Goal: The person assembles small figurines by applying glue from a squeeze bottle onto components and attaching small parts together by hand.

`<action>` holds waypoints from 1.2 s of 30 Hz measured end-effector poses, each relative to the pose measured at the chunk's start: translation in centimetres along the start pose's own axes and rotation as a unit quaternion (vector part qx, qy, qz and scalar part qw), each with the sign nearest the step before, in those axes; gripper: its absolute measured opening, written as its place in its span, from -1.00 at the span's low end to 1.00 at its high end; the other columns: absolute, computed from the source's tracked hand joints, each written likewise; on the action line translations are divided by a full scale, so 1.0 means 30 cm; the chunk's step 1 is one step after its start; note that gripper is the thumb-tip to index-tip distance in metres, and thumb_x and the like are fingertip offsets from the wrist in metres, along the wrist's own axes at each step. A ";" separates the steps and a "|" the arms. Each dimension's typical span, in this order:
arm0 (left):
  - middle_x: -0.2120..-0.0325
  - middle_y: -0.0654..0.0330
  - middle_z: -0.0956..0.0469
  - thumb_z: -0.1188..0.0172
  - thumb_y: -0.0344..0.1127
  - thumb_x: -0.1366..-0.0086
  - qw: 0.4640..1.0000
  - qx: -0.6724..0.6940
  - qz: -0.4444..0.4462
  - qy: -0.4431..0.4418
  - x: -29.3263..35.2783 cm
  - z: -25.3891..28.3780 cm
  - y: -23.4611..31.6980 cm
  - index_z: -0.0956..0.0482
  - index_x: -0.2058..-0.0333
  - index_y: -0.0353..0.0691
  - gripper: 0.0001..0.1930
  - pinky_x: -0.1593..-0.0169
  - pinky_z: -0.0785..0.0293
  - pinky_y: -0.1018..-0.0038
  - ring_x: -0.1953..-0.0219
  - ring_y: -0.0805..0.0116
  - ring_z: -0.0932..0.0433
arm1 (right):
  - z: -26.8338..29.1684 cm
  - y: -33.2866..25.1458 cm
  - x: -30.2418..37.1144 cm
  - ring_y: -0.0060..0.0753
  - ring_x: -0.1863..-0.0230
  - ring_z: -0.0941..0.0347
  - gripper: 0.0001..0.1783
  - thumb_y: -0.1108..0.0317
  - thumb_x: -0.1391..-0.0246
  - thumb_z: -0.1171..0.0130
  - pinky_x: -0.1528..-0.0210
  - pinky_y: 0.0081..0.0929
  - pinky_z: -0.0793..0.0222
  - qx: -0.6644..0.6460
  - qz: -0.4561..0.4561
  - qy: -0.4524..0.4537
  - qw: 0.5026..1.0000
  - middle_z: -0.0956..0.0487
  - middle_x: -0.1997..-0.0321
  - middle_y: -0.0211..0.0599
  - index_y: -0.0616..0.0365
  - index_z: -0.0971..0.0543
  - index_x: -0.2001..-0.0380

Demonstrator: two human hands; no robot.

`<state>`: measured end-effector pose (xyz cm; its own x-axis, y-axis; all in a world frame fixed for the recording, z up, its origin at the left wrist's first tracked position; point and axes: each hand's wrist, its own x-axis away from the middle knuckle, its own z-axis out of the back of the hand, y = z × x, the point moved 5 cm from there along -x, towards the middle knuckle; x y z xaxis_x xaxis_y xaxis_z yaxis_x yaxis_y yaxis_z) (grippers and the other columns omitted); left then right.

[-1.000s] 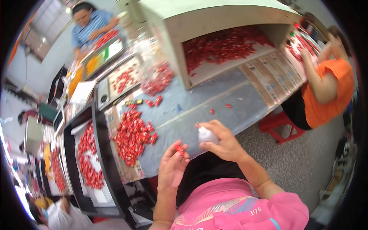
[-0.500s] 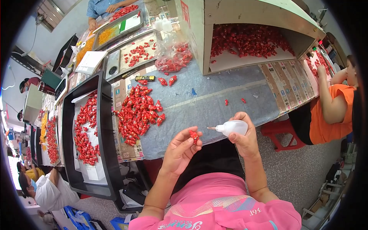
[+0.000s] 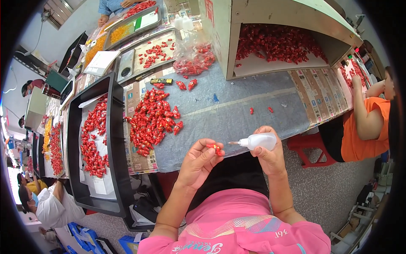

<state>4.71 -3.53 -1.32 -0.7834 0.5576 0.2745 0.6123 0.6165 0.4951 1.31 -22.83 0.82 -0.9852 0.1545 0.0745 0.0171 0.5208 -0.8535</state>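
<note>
Between the thumb and fingers of my left hand (image 3: 198, 163) is a small red figurine (image 3: 217, 149) with a bit of yellow on it. My right hand (image 3: 270, 154) is wrapped round a white squeeze bottle (image 3: 259, 141), held on its side. The bottle's thin nozzle tip points left toward the figurine, a short gap away from it. Both hands are just over the table's near edge. A heap of red figurines (image 3: 152, 120) lies on the table to the left of my hands. Two small red pieces (image 3: 252, 111) lie farther off on the blue-grey table cover (image 3: 203, 127).
A black tray (image 3: 117, 148) with red figurines stands at the left. Behind the heap are a plastic bag (image 3: 193, 63) of red pieces and a metal tray (image 3: 146, 70). An open-fronted cabinet (image 3: 230, 51) holds many more. Co-workers sit at the right, left and far side.
The figurine has turned in my left fingers, so more yellow shows. My right hand and the bottle have shifted very slightly to the right; the nozzle still points at the figurine.
</note>
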 end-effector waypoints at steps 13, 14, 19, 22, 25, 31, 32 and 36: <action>0.19 0.14 -0.54 -0.10 -0.50 -0.24 1.000 0.004 -0.004 -0.007 0.006 0.011 -0.010 -0.47 0.07 -0.27 -0.74 0.08 -0.57 0.50 0.17 0.34 -0.57 | -0.006 0.014 0.013 -0.69 0.42 -0.37 -0.49 0.32 0.15 -0.41 0.44 -0.74 -0.29 0.001 0.001 0.015 1.000 -0.47 0.36 -0.44 0.15 -0.36 0.17; 0.20 0.14 -0.54 -0.10 -0.49 -0.25 1.000 0.010 -0.008 -0.011 0.007 0.012 -0.008 -0.47 0.07 -0.27 -0.74 0.09 -0.57 0.50 0.19 0.35 -0.58 | -0.005 0.016 0.014 -0.70 0.42 -0.36 -0.49 0.32 0.15 -0.42 0.44 -0.75 -0.29 0.010 0.001 0.017 1.000 -0.47 0.37 -0.45 0.15 -0.36 0.17; 0.20 0.14 -0.54 -0.09 -0.42 -0.28 1.000 0.018 -0.003 -0.016 0.000 0.004 -0.016 -0.46 0.06 -0.28 -0.75 0.15 -0.58 0.51 0.23 0.35 -0.59 | -0.012 0.021 0.021 -0.71 0.43 -0.36 -0.49 0.28 0.14 -0.42 0.44 -0.76 -0.28 0.020 0.012 0.024 0.999 -0.47 0.37 -0.47 0.14 -0.37 0.17; 0.20 0.13 -0.54 -0.07 -0.38 -0.30 1.000 -0.006 -0.004 0.000 -0.001 -0.003 -0.018 -0.46 0.05 -0.29 -0.74 0.17 -0.57 0.52 0.24 0.36 -0.59 | -0.013 0.020 0.021 -0.71 0.42 -0.36 -0.50 0.23 0.12 -0.41 0.43 -0.75 -0.29 0.041 0.019 0.033 0.998 -0.47 0.36 -0.47 0.15 -0.38 0.17; 0.20 0.13 -0.54 -0.06 -0.37 -0.31 0.999 -0.029 -0.006 0.013 -0.004 -0.006 -0.019 -0.45 0.04 -0.30 -0.74 0.15 -0.56 0.51 0.24 0.37 -0.58 | -0.004 0.020 0.021 -0.70 0.41 -0.36 -0.49 0.18 0.11 -0.40 0.41 -0.74 -0.29 0.067 0.029 0.040 0.997 -0.48 0.35 -0.45 0.16 -0.40 0.18; 0.22 0.13 -0.55 -0.07 -0.40 -0.30 0.999 -0.036 -0.006 0.019 -0.004 -0.004 -0.022 -0.43 0.01 -0.34 -0.70 0.16 -0.55 0.52 0.26 0.39 -0.57 | 0.014 0.010 0.021 -0.69 0.39 -0.36 -0.51 0.13 0.09 -0.38 0.36 -0.71 -0.30 0.112 0.041 0.044 0.992 -0.49 0.35 -0.44 0.17 -0.42 0.20; 0.24 0.12 -0.56 -0.06 -0.42 -0.30 0.999 -0.033 -0.007 0.027 -0.004 -0.008 -0.020 -0.42 0.01 -0.36 -0.70 0.18 -0.55 0.53 0.29 0.39 -0.57 | 0.015 0.007 0.022 -0.69 0.38 -0.36 -0.52 0.13 0.09 -0.37 0.35 -0.71 -0.29 0.120 0.042 0.046 0.991 -0.49 0.35 -0.44 0.17 -0.42 0.21; 0.24 0.13 -0.56 -0.04 -0.45 -0.30 0.998 -0.043 0.002 0.044 -0.004 -0.013 -0.016 -0.41 -0.02 -0.39 -0.68 0.21 -0.53 0.54 0.32 0.41 -0.56 | 0.026 0.012 0.020 -0.70 0.38 -0.36 -0.53 0.13 0.08 -0.37 0.34 -0.71 -0.29 0.132 0.035 0.042 0.990 -0.50 0.36 -0.45 0.17 -0.43 0.22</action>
<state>4.47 -4.12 -1.26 -0.7900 0.5063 0.3458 0.6064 0.5626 0.5618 0.58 -23.21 0.15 -0.9650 0.2585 0.0431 0.0293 0.2698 -0.9625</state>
